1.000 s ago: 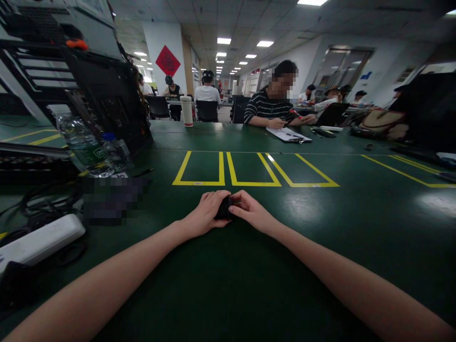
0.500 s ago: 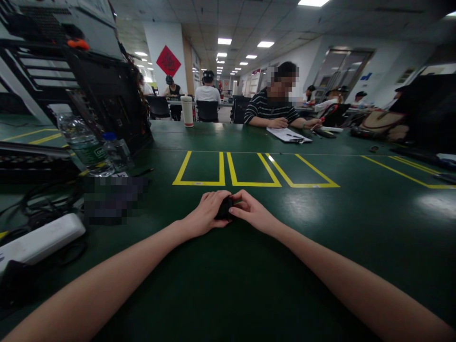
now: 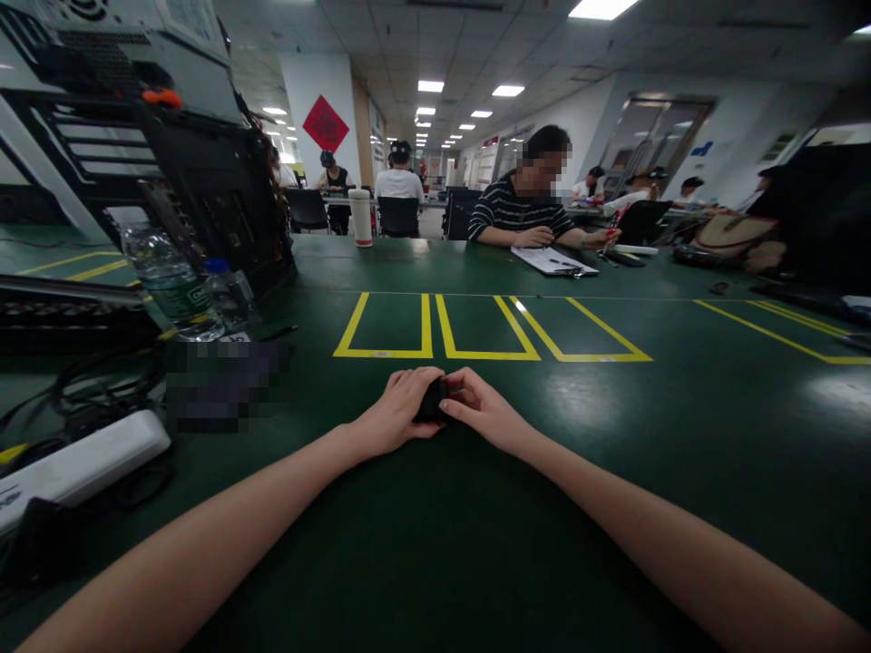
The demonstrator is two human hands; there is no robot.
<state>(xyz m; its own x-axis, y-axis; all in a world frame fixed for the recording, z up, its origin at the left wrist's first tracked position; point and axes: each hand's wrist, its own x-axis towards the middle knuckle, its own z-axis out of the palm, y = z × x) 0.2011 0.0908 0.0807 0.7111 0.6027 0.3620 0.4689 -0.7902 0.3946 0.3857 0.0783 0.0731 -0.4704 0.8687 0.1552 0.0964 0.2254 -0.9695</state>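
A small, dark, rounded object (image 3: pixel 431 402) sits between my hands, low over the green table (image 3: pixel 435 544); its kind does not show. My left hand (image 3: pixel 396 411) wraps it from the left, fingers over the top and thumb along the near side. From the right, the thumb and bent fingers of my right hand (image 3: pixel 482 410) close on its edge. Much of the object is hidden behind the fingers. Just beyond the hands, three yellow tape outlines (image 3: pixel 491 354) mark the tabletop.
On the left are a white power strip (image 3: pixel 88 462), black cables, a large plastic bottle (image 3: pixel 173 281), a smaller blue-capped bottle (image 3: pixel 229 295) and an opened computer case (image 3: pixel 218 181). Across the table, a person in a striped top (image 3: pixel 513 209) sits over a clipboard (image 3: pixel 554 261). A white tumbler (image 3: pixel 362 218) stands farther back.
The whole view has shifted slightly, with the scene a little lower and to the right. Both hands keep nearly the same hold on the dark object.
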